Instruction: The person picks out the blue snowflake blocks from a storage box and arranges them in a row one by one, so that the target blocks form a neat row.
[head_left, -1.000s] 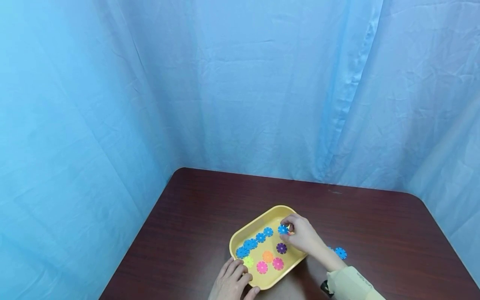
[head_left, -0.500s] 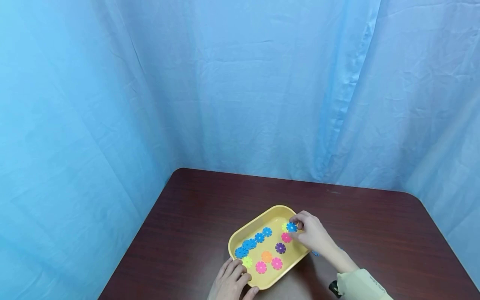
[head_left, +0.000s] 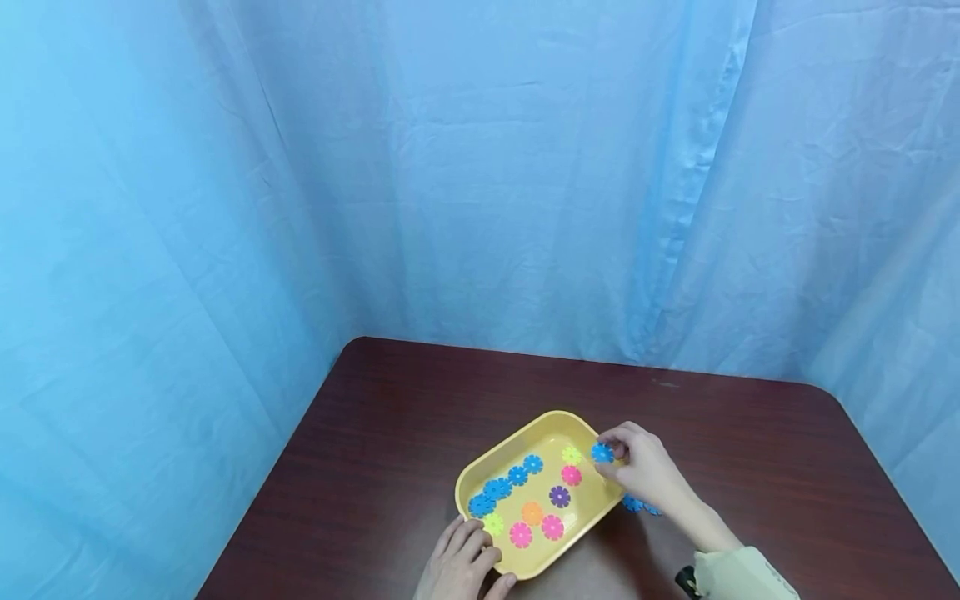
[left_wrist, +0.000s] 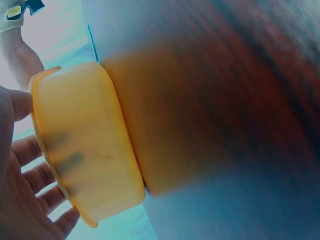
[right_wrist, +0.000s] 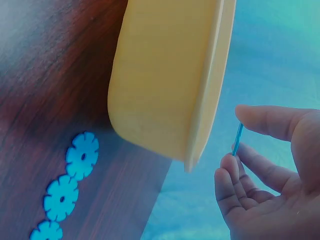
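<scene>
My right hand (head_left: 641,467) pinches a blue snowflake disc (head_left: 602,452) between thumb and fingers, over the far right rim of the yellow tray (head_left: 468,471). In the right wrist view this disc (right_wrist: 238,139) shows edge-on, beside the tray's rim. With its fingers over the rim, my left hand (head_left: 461,560) holds the near left corner of the tray; the left wrist view shows the thumb (left_wrist: 21,105) at the rim too. Inside the tray, several blue discs (head_left: 517,476) form a row along the left side. Pink (head_left: 552,527), orange (head_left: 532,512), purple (head_left: 559,497) and yellow-green discs (head_left: 572,455) lie apart from it.
On the dark wooden table (head_left: 420,400), more blue discs (right_wrist: 62,198) lie in a line right of the tray, partly hidden by my right forearm in the head view. Light blue curtains (head_left: 480,183) hang behind and beside the table.
My right hand has moved right with the blue disc, from over the tray's inside to its right rim, uncovering yellow-green and pink discs. The left hand stays at the tray's corner.
</scene>
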